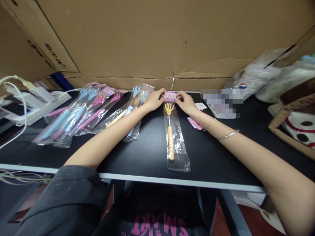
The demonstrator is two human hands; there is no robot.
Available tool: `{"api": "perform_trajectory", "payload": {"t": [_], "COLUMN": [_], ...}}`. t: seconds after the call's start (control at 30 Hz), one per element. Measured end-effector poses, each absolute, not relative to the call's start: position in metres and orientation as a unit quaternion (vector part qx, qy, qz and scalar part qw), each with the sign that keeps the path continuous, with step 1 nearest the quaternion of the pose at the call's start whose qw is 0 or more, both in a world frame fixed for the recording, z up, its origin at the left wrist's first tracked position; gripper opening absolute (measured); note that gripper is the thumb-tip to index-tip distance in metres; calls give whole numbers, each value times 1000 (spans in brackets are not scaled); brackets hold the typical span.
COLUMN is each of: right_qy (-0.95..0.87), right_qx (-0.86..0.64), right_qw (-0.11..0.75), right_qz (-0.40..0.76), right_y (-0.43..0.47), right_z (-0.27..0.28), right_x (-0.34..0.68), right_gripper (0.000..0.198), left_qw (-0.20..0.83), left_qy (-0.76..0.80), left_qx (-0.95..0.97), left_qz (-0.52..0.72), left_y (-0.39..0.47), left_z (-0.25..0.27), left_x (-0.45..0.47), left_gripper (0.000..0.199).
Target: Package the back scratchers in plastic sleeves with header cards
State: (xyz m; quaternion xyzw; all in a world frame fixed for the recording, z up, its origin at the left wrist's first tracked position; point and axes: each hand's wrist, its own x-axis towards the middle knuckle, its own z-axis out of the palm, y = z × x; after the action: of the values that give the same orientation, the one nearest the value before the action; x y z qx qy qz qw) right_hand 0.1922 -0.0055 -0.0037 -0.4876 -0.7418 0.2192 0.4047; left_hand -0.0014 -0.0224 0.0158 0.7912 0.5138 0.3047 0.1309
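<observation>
A yellow back scratcher (170, 134) lies in a clear plastic bag (181, 157) on the black table, its claw end pointing away from me. Across the top of the bag sits a pink printed header card (170, 96). My left hand (155, 99) pinches the card's left edge, and my right hand (185, 101) pinches its right edge. Under my right wrist are more pink cards (195, 123) and a white label (200, 106). Bagged blue and yellow back scratchers (136, 93) lie beside my left hand.
Several bagged back scratchers (81, 114) are piled at the left, near a white power strip (46, 105). A phone-like object (219, 106), partly blurred out, lies at the right. Beyond it stand a bagged drink cup (256, 77) and a brown-handled bag (278, 119). Cardboard (172, 39) walls the back.
</observation>
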Motion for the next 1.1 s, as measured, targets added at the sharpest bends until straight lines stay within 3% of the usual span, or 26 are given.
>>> {"api": "perform_trajectory", "payload": {"t": [1.1], "right_qy": [-744], "right_qx": [-485], "right_qw": [407], "right_qz": [212], "right_y": [-9], "right_z": [-1], "right_x": [192], "right_gripper": [12], "left_qw": [134], "left_qy": [529], "left_qx": [789], "left_qz": [282], "left_y": [-26], "left_z": [20], "left_x": [1], "left_gripper": [36]}}
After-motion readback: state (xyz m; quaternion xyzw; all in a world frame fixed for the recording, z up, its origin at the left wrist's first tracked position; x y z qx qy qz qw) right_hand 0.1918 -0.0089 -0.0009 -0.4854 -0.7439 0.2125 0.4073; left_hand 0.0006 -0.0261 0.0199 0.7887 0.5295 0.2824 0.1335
